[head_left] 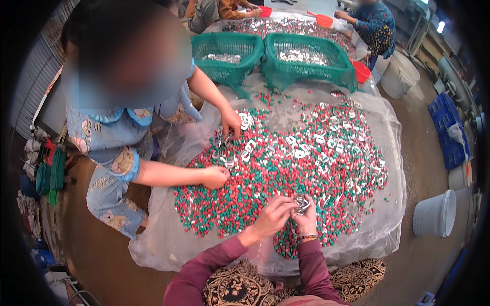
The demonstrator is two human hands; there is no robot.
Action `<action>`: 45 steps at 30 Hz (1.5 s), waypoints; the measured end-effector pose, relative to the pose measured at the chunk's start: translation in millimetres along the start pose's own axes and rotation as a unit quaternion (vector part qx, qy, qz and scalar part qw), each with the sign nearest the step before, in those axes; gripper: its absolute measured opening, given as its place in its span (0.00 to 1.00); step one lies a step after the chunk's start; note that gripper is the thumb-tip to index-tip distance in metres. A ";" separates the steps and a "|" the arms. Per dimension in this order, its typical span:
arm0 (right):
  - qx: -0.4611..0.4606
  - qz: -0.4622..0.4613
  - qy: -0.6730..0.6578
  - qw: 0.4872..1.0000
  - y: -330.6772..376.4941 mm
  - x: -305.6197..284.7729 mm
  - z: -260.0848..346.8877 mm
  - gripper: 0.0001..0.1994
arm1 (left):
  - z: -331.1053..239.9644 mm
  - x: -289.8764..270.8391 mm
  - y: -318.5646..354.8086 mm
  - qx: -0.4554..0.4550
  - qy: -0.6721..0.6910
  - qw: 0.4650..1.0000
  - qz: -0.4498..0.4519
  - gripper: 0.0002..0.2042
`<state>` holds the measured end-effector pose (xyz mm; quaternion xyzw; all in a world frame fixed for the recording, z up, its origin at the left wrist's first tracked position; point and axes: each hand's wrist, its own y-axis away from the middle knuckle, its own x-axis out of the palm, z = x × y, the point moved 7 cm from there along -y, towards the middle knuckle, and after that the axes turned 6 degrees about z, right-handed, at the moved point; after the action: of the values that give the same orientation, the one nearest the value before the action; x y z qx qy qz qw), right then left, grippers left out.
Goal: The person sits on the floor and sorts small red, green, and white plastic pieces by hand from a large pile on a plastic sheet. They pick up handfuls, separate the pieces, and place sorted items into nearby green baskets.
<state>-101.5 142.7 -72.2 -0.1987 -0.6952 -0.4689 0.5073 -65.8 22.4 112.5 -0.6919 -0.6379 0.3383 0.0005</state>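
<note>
The small metal clips (302,204) are held in a bunch between both hands, just above the near edge of the red and green pellets (245,199). The right hand (308,220) is closed around the bunch from below; the left hand (274,214) pinches it from the side with bent fingers. I think it is best to keep the bunch tight, so no clip falls back. Both wrists are raised, forearms in dark red sleeves. Beyond the grip, another person's hand (216,176) picks in the same heap on the plastic sheet (168,245).
</note>
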 end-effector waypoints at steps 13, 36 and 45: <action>-0.111 0.228 0.177 0.951 -106.9 272.6 111.7 0.25 | 50.2 -10.1 33.4 -0.068 -0.001 0.997 0.038 0.14; -0.212 -0.275 0.529 0.774 43.6 20.3 321.7 0.30 | -2.1 33.3 -3.0 0.022 -0.150 0.951 0.269 0.17; -0.317 -0.306 0.773 0.457 5.1 -22.3 295.2 0.32 | 23.3 30.3 7.9 -0.016 -0.152 0.959 0.237 0.17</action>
<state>-241.8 401.6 -103.3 0.3232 0.1626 -0.7432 0.5627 -71.1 37.7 76.9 -0.7636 -0.4537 0.4191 -0.1879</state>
